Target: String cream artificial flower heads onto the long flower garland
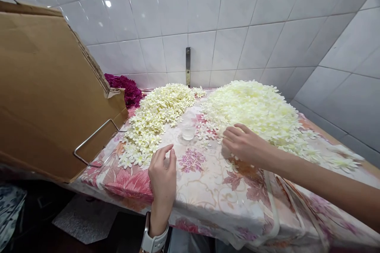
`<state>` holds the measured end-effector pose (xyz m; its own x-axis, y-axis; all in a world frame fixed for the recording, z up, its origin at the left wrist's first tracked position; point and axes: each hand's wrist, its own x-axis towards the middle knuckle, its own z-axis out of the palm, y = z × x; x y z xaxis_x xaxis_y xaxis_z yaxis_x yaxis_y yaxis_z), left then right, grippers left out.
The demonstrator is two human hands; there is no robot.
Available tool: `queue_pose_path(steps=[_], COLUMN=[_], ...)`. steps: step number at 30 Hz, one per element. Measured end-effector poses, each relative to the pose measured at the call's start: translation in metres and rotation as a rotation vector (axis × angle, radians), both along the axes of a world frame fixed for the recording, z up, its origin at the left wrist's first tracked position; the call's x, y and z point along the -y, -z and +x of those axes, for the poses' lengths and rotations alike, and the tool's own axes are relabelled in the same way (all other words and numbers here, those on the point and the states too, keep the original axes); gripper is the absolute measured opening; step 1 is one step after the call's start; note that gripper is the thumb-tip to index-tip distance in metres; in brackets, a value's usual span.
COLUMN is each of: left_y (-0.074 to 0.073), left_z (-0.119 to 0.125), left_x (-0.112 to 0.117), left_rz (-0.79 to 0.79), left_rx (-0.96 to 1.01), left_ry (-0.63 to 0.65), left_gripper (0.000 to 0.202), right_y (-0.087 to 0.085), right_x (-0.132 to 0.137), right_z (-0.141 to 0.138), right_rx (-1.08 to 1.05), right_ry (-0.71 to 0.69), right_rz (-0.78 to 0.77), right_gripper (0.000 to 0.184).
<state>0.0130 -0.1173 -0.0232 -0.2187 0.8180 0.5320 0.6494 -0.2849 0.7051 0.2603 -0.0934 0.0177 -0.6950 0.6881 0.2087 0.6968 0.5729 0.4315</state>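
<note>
My left hand is over the table's near side, by the front end of a long heap of small cream artificial flowers. Its fingers are bent, with thumb and forefinger close together; anything between them is too small to make out. At the near left edge of a bigger heap of pale yellow-white artificial petals, my right hand reaches in with curled fingers. Its fingertips are hidden, and so is whatever they grip. A small clear cup stands upright between the heaps, beyond both hands.
A large cardboard box with a bent metal wire frame beside it fills the left. Purple flowers lie behind it. A floral cloth covers the table. Tiled wall with a metal bracket closes off the back.
</note>
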Motion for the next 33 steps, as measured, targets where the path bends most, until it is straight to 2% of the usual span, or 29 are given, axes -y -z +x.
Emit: queue_pose_path(steps=[4,6,10,14,16,20,24,26,28,32,33], left_y=[0.000,-0.003,-0.017,-0.034,-0.039,-0.039,-0.039,-0.041,-0.046,-0.052,-0.053], left_z=[-0.005,-0.013,-0.034,-0.045,-0.046,-0.048,-0.051,-0.052,-0.052,-0.053,-0.053], left_x=[0.001,-0.002,-0.016,-0.041,-0.053,-0.069,-0.075,-0.076,-0.074,-0.063,-0.059], left_rz=[0.078,0.113,0.089,-0.105,-0.141,-0.153,-0.139,-0.128,-0.118,-0.101,-0.099], left_rx=[-0.069,-0.127,-0.354,-0.719,-0.782,-0.787,-0.714,-0.648,-0.561,-0.370,-0.329], left_ry=[0.003,-0.032,-0.090,0.103,0.145,0.159,0.196,0.202,0.198,0.180,0.185], left_gripper=[0.016,0.014,0.015,0.019,0.017,0.018,0.019,0.016,0.011,0.012,0.013], right_y=[-0.011,-0.014,-0.020,-0.027,-0.029,-0.036,-0.060,-0.072,-0.079,-0.073,-0.070], right_x=[-0.005,-0.008,-0.009,-0.005,-0.006,-0.017,-0.041,-0.057,-0.072,-0.094,-0.097], right_z=[0.024,0.028,0.021,0.005,-0.003,-0.022,-0.050,-0.066,-0.082,-0.108,-0.113], right_rx=[0.045,-0.018,-0.169,-0.284,-0.311,-0.383,-0.502,-0.432,-0.346,-0.145,-0.106], right_ry=[0.100,0.109,0.022,-0.016,-0.034,0.017,0.095,0.118,0.098,0.115,0.126], right_rz=[0.058,0.107,0.190,0.256,0.232,0.063,-0.212,-0.453,-0.583,-0.760,-0.787], right_gripper=[0.009,0.020,0.044,0.040,0.032,0.023,0.030,0.037,0.035,0.012,0.011])
